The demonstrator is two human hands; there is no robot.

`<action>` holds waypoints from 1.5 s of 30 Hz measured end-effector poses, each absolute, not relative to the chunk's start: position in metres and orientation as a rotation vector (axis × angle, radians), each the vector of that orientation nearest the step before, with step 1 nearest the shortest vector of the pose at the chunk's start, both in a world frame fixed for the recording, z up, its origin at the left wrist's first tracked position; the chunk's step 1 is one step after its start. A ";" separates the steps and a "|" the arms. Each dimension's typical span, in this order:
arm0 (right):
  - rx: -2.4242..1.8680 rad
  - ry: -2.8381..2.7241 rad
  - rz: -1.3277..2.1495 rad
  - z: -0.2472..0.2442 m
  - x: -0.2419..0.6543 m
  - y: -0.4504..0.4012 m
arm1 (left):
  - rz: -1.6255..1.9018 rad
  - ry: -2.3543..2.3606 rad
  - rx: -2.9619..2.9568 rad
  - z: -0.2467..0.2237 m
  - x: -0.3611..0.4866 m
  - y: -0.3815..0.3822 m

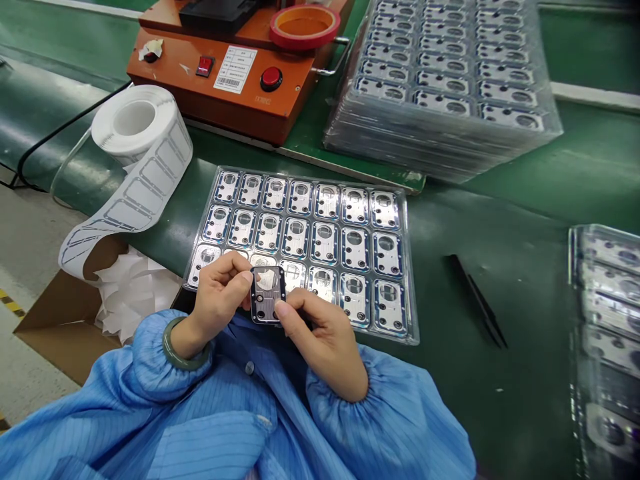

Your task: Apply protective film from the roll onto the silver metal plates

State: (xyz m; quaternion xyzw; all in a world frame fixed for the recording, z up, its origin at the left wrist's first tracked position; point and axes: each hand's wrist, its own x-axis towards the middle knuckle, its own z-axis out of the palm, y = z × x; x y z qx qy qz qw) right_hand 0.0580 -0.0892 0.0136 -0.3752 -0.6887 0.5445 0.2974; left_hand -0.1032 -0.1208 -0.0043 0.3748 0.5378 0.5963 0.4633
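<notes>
Two hands hold one small metal-framed plate (pixel 267 295) by its edges, left hand (pixel 220 293) and right hand (pixel 320 333) both pinching closed, so its face stays free, just above the clear plastic tray (pixel 409 280) on the green bench (pixel 500 400).

Watching my feed now: light-blue smock (pixel 165 427) covering torso and arms, fine darker stripes running through cloth, fabric loose and creased. Small round grey snap button (pixel 249 367) showing at front. Sleeves puffed, gathered into elastic: left cuff (pixel 150 357), right cuff (pixel 335 380), both ruffled. Thick glossy green bangle (pixel 173 353) on left wrist. Left hand (pixel 220 300), right hand (pixel 325 340) both bare.
</notes>
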 end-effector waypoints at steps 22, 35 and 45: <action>-1.009 -1.704 1.530 0.010 0.060 -0.090 | 1.389 1.217 0.991 -0.004 -0.105 -0.121; -1.036 -1.719 1.509 0.010 0.059 -0.091 | 1.349 1.272 1.193 0.004 -0.103 -0.119; -1.041 -1.717 1.469 0.007 0.063 -0.090 | 1.256 1.281 1.372 0.005 -0.103 -0.121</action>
